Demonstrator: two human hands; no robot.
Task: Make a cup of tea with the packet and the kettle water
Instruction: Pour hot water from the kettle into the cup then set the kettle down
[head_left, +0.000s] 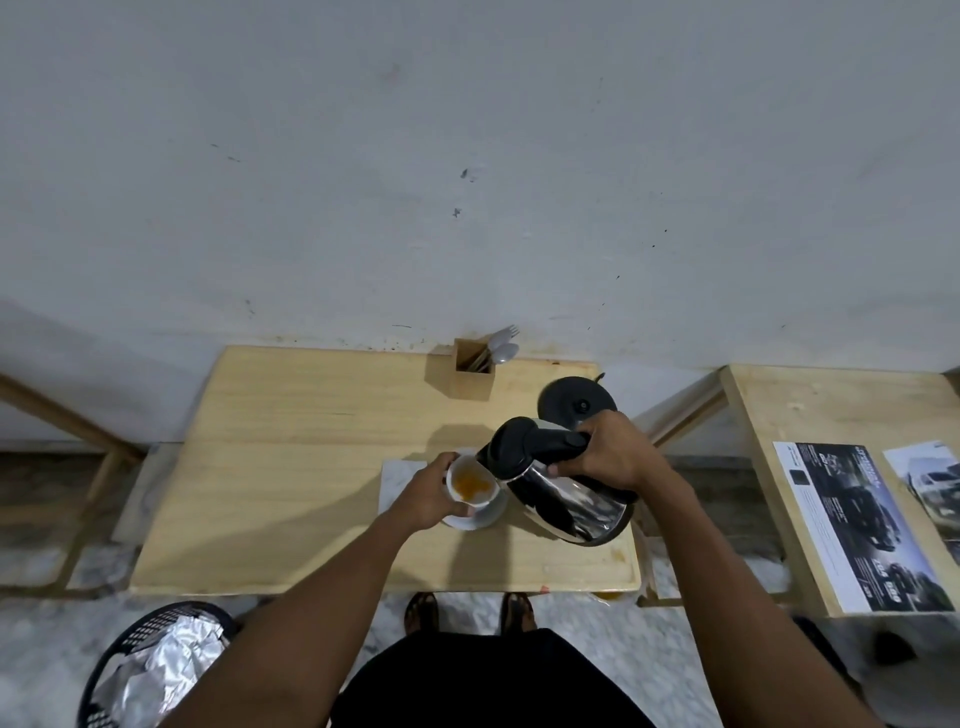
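Over the pale wooden desk (291, 467), the person's right hand (618, 457) is wrapped tight around the black handle of the steel kettle (566, 499), which is tilted with its spout at the rim of the white cup (470, 480). The left hand (428, 491) is closed around the cup's side, steadying it on its saucer (480, 517) near the middle of the desk; orange-brown powder or liquid shows inside. The kettle probably handles as heavy and hot, its polished body slippery, so the insulated handle is the sensible hold. The cup looks light, brittle and easily tipped, best held low on its wall. The kettle base (576, 402) sits behind, empty.
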